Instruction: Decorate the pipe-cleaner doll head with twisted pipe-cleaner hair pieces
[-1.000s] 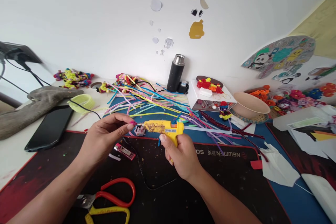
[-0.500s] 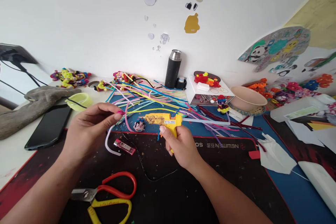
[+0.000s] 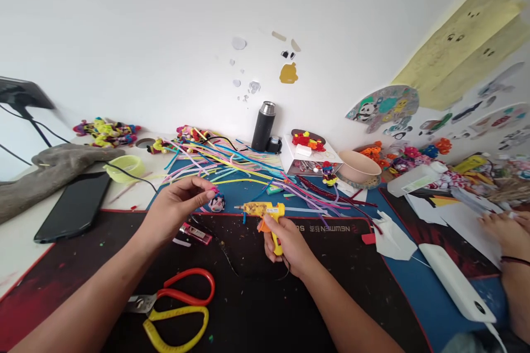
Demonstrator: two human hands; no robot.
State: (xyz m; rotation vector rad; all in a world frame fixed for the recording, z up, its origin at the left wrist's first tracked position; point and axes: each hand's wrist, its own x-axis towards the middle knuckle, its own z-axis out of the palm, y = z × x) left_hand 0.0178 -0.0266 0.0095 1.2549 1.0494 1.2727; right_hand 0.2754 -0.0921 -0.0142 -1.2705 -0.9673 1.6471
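Note:
My left hand point(image 3: 178, 207) pinches a small pink fuzzy piece point(image 3: 215, 190) between thumb and forefinger. Right by those fingertips is a small doll's head point(image 3: 216, 204) with blue and black trim; whether the pink piece touches it I cannot tell. In my right hand point(image 3: 285, 240) is a yellow hot glue gun point(image 3: 259, 209), its nozzle pointing left toward the head. A clear glue stick point(image 3: 304, 210) juts from the gun's back. Scissors point(image 3: 182, 300) with one red and one yellow handle lie on the black mat, below a red lighter point(image 3: 196, 233).
Many coloured pipe cleaners point(image 3: 223, 162) spread along the back, before a black thermos point(image 3: 264, 128). A phone point(image 3: 74, 207) lies at left. On the right are a beige bowl point(image 3: 359, 168), a white power bank point(image 3: 455, 281) and another person's hand point(image 3: 507, 234) over paper.
My left hand has brought the pink piece rightward to the doll's head. The glue gun stays in my right hand, slightly lower. The view has turned right, showing another person's hand.

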